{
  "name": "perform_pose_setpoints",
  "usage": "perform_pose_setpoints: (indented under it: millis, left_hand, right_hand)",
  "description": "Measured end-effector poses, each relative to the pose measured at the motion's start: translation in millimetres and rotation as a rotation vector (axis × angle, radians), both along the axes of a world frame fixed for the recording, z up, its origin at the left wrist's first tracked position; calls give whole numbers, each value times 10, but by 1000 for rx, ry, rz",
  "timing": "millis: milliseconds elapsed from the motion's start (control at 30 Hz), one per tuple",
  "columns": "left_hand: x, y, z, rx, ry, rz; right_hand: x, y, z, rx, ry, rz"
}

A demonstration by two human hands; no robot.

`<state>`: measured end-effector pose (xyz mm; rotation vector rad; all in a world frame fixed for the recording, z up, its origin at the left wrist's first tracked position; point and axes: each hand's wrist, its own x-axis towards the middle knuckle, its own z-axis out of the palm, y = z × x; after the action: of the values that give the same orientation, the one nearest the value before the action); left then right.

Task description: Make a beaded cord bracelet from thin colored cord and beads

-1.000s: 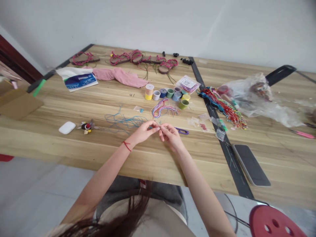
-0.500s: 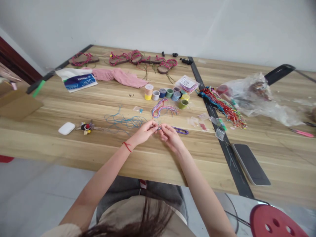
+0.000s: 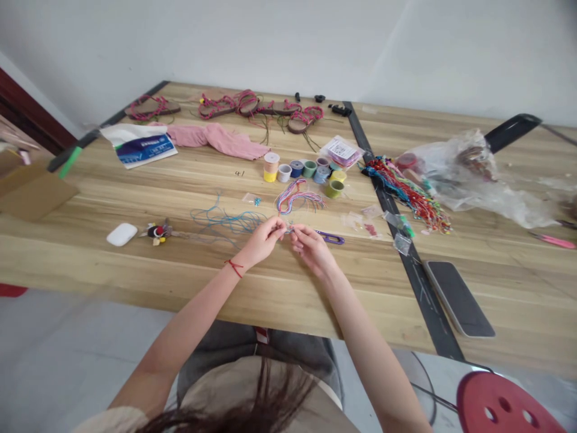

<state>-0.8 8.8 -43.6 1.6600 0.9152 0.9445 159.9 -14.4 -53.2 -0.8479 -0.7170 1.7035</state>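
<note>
My left hand (image 3: 265, 238) and my right hand (image 3: 312, 248) meet over the wooden table, each pinching thumb against fingertips. Between them runs a short piece of thin blue-grey cord, mostly covered by the fingers. Long loose blue cords (image 3: 229, 221) trail across the wood to the left of my left hand, leading to a small dark figure charm (image 3: 157, 233). Just right of my right hand lies a purple thread snipper (image 3: 331, 238). A bundle of pink, white and blue threads (image 3: 288, 198) rests beyond the fingertips.
Several thread spools (image 3: 296, 169) stand behind the threads. A phone (image 3: 460, 299) lies at right, near a heap of colourful cords (image 3: 410, 195) and a plastic bag (image 3: 473, 174). A white earphone case (image 3: 121, 234) sits left. Corded sandals (image 3: 274, 109) line the back.
The two hands have drawn very slightly apart, and a little of the cord shows between the fingertips. Everything on the table lies as before.
</note>
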Motion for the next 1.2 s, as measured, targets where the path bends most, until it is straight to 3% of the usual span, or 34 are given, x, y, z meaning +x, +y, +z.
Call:
perform_pose_setpoints:
  millis: [767,967,1200]
  left_hand:
    - [-14,25,-22,-34,-36,32]
    - [27,10,-34,-145,-95,17]
    - [65,13,-51,-487,-259,-118]
  right_hand:
    - [28,-3,36,1,-45,-20]
    - [43,-5,56,58,-113,-2]
    - [2,-28,62,148,-150,138]
